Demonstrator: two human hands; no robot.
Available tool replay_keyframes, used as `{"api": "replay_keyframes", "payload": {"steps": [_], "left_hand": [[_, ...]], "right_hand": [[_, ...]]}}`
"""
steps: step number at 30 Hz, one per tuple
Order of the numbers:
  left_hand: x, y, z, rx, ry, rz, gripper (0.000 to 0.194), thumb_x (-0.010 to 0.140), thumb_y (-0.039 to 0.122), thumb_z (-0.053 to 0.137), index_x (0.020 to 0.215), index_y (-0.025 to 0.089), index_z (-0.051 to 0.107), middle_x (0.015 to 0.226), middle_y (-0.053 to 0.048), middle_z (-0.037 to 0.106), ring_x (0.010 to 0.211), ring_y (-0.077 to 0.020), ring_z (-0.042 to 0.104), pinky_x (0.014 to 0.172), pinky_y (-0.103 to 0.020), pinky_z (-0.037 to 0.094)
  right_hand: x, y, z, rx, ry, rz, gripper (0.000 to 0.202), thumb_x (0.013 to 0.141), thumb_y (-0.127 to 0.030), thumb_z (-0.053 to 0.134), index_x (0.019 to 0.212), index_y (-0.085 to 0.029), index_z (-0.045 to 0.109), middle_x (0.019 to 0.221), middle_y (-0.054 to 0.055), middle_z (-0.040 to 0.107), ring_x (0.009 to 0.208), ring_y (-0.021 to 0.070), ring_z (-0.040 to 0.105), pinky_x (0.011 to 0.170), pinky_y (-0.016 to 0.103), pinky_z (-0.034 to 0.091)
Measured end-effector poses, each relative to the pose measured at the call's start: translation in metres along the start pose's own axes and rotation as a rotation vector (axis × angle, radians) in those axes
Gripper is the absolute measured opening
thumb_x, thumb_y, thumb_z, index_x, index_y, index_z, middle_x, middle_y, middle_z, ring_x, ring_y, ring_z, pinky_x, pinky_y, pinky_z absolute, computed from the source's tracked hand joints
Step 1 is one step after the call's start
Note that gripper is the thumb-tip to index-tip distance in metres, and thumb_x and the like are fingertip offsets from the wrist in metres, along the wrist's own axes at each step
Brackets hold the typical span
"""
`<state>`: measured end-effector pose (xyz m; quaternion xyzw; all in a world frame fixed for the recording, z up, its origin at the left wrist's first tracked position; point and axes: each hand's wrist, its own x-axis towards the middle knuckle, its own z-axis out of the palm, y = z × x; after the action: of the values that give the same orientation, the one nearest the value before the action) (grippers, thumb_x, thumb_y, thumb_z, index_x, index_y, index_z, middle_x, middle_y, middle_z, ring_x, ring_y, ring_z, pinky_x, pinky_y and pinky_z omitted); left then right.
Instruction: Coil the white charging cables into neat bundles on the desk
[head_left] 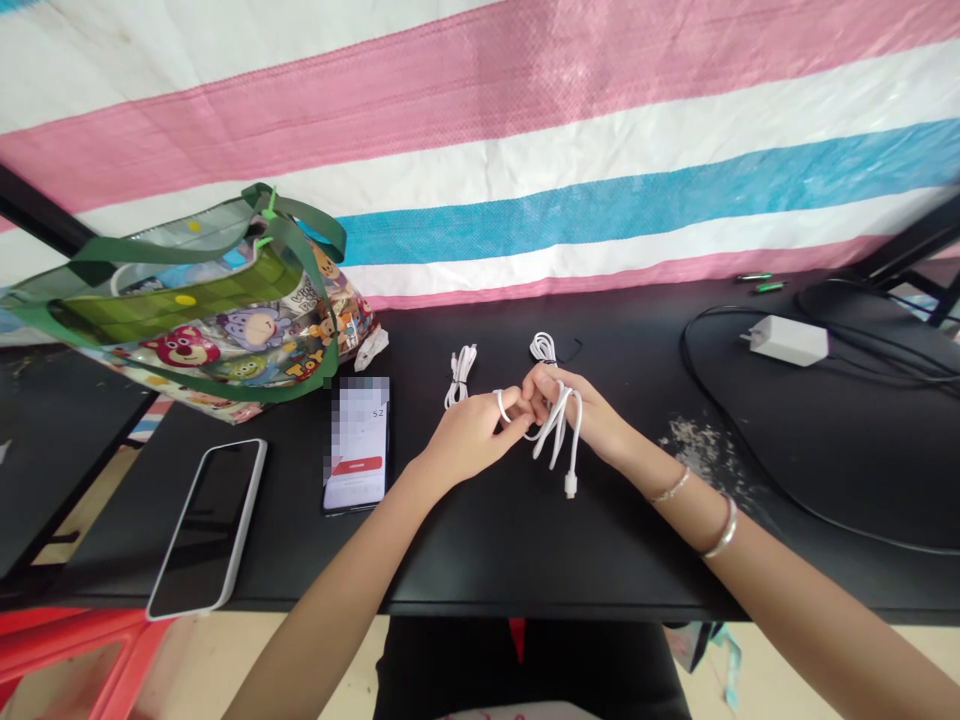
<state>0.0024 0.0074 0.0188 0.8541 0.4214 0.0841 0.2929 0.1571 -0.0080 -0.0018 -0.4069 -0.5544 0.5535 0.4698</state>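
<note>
Both hands meet over the middle of the black table, with a white cable (pixel 556 430) between them. Loops of it hang over the fingers of my right hand (pixel 574 400), and its white plug dangles below. My left hand (pixel 480 430) pinches another part of the same cable, its fingertips against those of the right. Just behind the hands lie two bundled white cables, one (pixel 460 375) to the left and one (pixel 542 348) near the right hand's knuckles.
Left of the hands are a lit phone (pixel 364 440), a dark phone (pixel 210 525) in a white case and a green-handled cartoon bag (pixel 247 335). To the right, a white power adapter (pixel 789 341) sits among black cables (pixel 731 440). Two green items (pixel 769 287) lie behind.
</note>
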Motion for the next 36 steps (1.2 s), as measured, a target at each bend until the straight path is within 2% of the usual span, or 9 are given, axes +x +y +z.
{"api": "replay_keyframes", "payload": {"steps": [8, 36], "left_hand": [[0.0002, 0.0012, 0.0002, 0.077, 0.022, 0.008, 0.009, 0.087, 0.024, 0.047, 0.085, 0.02, 0.055, 0.086, -0.002, 0.071, 0.081, -0.0204, 0.067, 0.064, -0.027, 0.046], [0.0001, 0.0007, 0.0034, 0.239, 0.046, 0.078, 0.017, 0.09, 0.026, 0.044, 0.087, 0.018, 0.058, 0.084, -0.005, 0.068, 0.078, -0.0196, 0.065, 0.065, -0.028, 0.047]], "right_hand": [[0.0, -0.0012, 0.0012, -0.003, -0.022, 0.025, 0.051, 0.074, -0.07, 0.054, 0.064, -0.02, 0.048, 0.051, -0.006, 0.043, 0.044, 0.0086, 0.041, 0.045, 0.025, 0.039], [-0.0001, 0.0022, -0.0013, -0.061, -0.042, 0.074, 0.054, 0.07, -0.073, 0.055, 0.061, -0.02, 0.046, 0.053, -0.004, 0.045, 0.048, 0.0098, 0.044, 0.048, 0.025, 0.038]]}}
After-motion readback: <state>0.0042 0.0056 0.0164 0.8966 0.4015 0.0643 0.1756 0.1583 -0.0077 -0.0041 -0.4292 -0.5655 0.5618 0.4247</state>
